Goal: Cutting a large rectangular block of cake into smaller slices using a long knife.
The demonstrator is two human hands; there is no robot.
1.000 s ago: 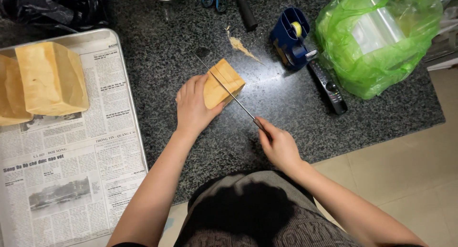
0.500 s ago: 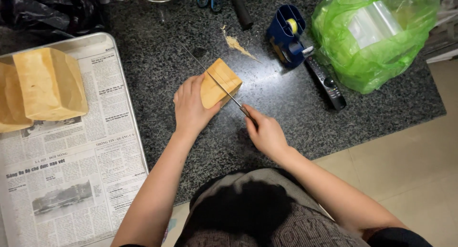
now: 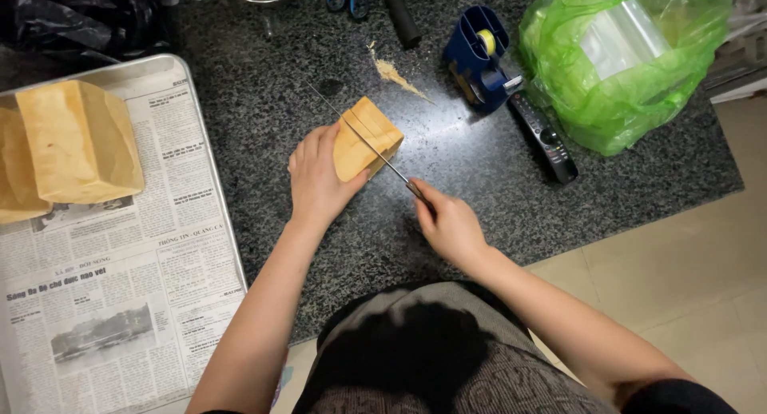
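One head view only. Tan block [image 3: 375, 130] sits on the dark granite counter [image 3: 639, 190], just right of the newspaper-lined tray [image 3: 192, 86]. Left hand [image 3: 318, 182] cups the block's near-left side, fingers curled against it. Right hand [image 3: 449, 224] closed around the knife [image 3: 363, 138] handle; the blade lies diagonally across the block's top, running away to the upper left.
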